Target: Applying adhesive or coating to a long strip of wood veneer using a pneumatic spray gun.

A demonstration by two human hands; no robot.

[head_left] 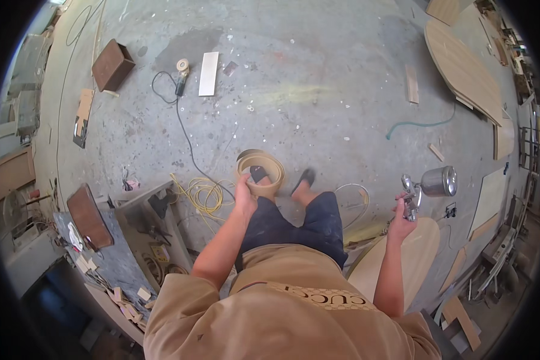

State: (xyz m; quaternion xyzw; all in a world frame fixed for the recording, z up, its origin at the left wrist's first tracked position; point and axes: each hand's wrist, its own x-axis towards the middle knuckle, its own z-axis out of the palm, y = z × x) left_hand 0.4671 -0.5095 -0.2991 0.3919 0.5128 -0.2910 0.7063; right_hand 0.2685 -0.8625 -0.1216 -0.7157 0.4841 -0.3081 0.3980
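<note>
My left hand (245, 195) is closed on the near left edge of a wide tan coil of strip (276, 170), which looks like rolled edge banding. The coil hangs in front of my left knee, and one sandaled foot shows through its ring. Out to the right, my right hand (404, 223) grips a silver spray gun (439, 181) with a round metal cup. The cup points away to the right, and the fingers wrap around the gun's handle. A wide gap separates the two hands.
An angle grinder (182, 78) with a trailing black cord and a white board (208, 74) lie ahead on the concrete floor. Yellow hose (203, 201) is looped at my left, beside a grey cabinet (156, 231). Curved wooden panels (465, 69) stand at right, near a teal hose (423, 125).
</note>
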